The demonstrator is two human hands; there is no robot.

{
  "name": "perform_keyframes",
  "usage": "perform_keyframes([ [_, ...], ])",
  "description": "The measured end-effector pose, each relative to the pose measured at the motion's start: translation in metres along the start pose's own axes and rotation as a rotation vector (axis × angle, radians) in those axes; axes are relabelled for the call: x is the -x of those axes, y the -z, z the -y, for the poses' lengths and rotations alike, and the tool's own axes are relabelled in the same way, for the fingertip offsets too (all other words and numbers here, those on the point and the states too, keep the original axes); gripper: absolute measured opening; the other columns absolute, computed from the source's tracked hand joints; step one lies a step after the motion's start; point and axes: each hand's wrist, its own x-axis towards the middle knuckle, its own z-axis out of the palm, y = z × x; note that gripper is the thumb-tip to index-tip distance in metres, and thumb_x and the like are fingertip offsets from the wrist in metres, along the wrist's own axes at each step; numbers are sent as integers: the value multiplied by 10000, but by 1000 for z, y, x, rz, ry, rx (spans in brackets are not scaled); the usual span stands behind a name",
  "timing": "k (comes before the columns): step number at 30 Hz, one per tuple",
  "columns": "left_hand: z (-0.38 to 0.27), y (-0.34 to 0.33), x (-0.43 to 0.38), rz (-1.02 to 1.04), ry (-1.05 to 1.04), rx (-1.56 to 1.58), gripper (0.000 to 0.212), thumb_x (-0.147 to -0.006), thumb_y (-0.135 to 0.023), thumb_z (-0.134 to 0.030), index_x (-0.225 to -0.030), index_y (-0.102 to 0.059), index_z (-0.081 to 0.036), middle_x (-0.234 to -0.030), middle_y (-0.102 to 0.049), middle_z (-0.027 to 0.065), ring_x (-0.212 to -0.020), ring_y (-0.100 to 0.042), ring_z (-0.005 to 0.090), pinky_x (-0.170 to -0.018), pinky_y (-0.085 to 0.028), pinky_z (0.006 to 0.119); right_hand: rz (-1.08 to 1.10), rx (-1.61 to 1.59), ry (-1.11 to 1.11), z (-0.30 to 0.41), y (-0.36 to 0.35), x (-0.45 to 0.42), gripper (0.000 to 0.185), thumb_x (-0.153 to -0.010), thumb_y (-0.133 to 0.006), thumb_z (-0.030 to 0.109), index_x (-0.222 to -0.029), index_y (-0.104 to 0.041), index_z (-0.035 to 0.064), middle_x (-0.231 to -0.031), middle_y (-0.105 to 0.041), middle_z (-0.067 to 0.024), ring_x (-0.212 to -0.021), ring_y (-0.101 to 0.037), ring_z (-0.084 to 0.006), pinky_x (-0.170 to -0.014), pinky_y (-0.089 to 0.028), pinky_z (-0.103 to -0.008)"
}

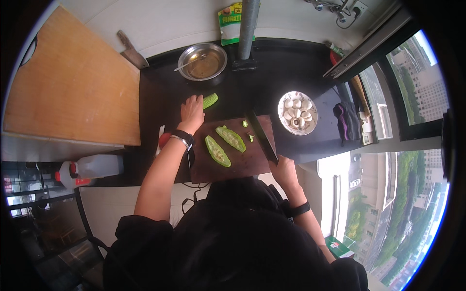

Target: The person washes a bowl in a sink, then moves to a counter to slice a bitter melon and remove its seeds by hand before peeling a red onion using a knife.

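Note:
My left hand [192,112] reaches beyond the cutting board's far left corner, its fingers around the near end of a green bitter melon [210,100] on the dark counter. The hand hides part of the melon. My right hand [284,170] grips a kitchen knife [263,136], whose dark blade points away from me over the right side of the brown cutting board [247,163]. Two halved bitter melon pieces, a left one [217,152] and a right one [231,139], lie cut face up, pale seeds showing. Small green trimmings [245,123] lie near the blade.
A patterned bowl of white mushrooms [297,113] stands right of the board. Behind are a metal basin [202,62] with liquid and a spoon, a grey pipe [249,29] and a food bag [230,24]. A cleaver [133,52] leans by the wooden cabinet [72,83]. A red round item [165,139] lies beside my left forearm.

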Motion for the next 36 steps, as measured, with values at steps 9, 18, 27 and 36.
perform_keyframes([
  [9, -4, -18, -6, -150, -39, 6, 589, -731, -733, -129, -1261, -479, -93, -1123, -545, 99, -1085, -515, 292, -896, -421, 433, -13, 2, -50, -11, 6, 13, 225, -779, -626, 192, -764, -623, -32, -730, -603, -277, -739, -605, -446, -672, -496, -493],
  [18, -56, -10, 35, 208, -865, 184, 514, -586, -787, -105, -1073, -623, -87, -1034, -597, 37, -1027, -545, 218, -891, -396, 352, -1, -35, -48, -4, 3, 9, 216, -776, -633, 174, -754, -610, -39, -727, -602, -277, -735, -603, -446, -666, -491, -495],
  [27, -45, 35, 53, 315, -749, 497, 408, -632, -690, 20, -1014, -570, -60, -1011, -557, 81, -999, -546, 280, -875, -438, 389, -28, -53, 3, -13, -4, 12, 253, -780, -620, 221, -762, -621, -31, -731, -606, -274, -740, -607, -442, -678, -498, -491],
  [36, -30, 22, 90, 300, -852, 227, 443, -625, -715, -1, -1032, -565, -90, -1010, -565, 43, -987, -546, 231, -851, -409, 358, 38, -43, -61, -5, -3, 13, 268, -780, -623, 227, -771, -625, -42, -723, -604, -280, -742, -612, -440, -675, -500, -493],
])
